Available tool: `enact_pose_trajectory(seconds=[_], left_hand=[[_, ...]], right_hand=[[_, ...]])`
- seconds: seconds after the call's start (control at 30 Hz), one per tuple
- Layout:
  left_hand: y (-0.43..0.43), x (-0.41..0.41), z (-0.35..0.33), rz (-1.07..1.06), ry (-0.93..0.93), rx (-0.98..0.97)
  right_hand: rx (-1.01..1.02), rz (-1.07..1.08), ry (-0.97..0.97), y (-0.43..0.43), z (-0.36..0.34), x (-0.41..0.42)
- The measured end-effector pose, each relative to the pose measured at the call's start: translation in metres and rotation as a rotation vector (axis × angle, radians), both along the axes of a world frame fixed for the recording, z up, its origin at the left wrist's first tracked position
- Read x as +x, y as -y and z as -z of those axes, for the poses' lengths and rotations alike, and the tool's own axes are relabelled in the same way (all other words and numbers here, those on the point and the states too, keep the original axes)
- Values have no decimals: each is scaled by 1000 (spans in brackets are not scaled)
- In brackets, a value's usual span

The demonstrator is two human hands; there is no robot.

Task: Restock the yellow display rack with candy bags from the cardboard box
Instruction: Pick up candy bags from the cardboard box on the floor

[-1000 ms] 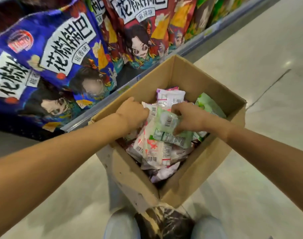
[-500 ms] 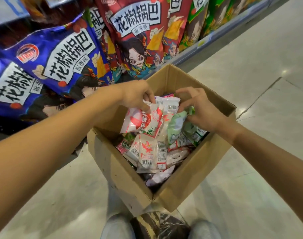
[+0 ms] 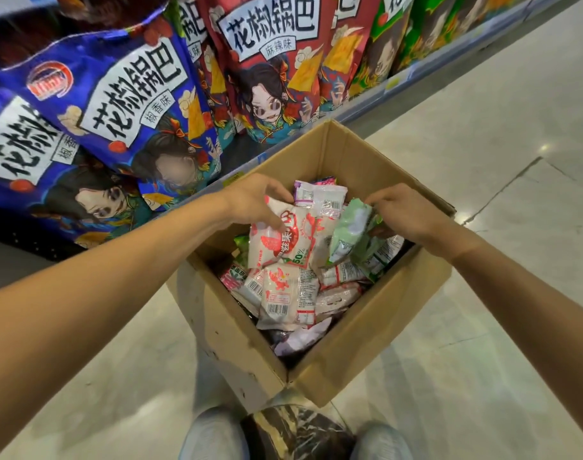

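1. Cardboard box [image 3: 333, 360] is standing open in front of the person's knees [image 3: 213, 433], just beside the edge of a low shelf [image 3: 399, 84]. One corner is pointing toward the camera.
2. The box is holding a loose pile of small candy bags [image 3: 288, 293], mostly white with red print, several showing barcodes. A pale purple bag [image 3: 300, 340] is lying near the closest corner.
3. Left hand [image 3: 253, 202] is reaching in over the far-left rim. Thumb and curled fingers are pinching the top edge of a red-and-white candy bag [image 3: 283, 240], so the grip is narrow and closed on the bag.
4. That bag is lying tilted on top of the pile, printed face up, in the far-left part of the box.
5. Right hand [image 3: 406, 214] is reaching in from the right. Its fingers are curling round the top of a green candy bag [image 3: 349, 230], gripping it.
6. The green bag is hanging crumpled below the hand, over the right part of the pile and just beside the red-and-white bag. Contact between the two: cannot tell.
7. A white-and-purple bag [image 3: 316, 195] is sitting between the two hands at the far side.
8. The shelf is carrying large snack bags: blue [image 3: 117, 104], red [image 3: 266, 61], green [image 3: 416, 38].
9. A dark patterned object [image 3: 296, 433] is sitting between the knees, not identifiable. A pale floor [image 3: 482, 327] is surrounding the box.
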State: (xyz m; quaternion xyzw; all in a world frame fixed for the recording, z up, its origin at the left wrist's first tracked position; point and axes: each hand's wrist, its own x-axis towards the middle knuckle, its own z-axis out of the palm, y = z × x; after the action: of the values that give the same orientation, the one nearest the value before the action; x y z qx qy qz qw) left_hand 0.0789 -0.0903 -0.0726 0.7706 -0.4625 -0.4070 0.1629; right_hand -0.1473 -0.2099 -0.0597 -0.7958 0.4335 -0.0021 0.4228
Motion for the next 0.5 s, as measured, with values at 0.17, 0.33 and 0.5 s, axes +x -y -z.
enact_pose_trajectory(seconds=[0.17, 0.33, 0.5], left_hand=[[4, -8, 2, -101, -54, -73], [3, -15, -2, -211, -252, -36], [-5, -23, 14, -333, -278, -147]], right_hand=[[169, 125, 59, 0, 3, -3], [147, 173, 201, 3, 9, -16], [244, 267, 437, 4, 6, -20]])
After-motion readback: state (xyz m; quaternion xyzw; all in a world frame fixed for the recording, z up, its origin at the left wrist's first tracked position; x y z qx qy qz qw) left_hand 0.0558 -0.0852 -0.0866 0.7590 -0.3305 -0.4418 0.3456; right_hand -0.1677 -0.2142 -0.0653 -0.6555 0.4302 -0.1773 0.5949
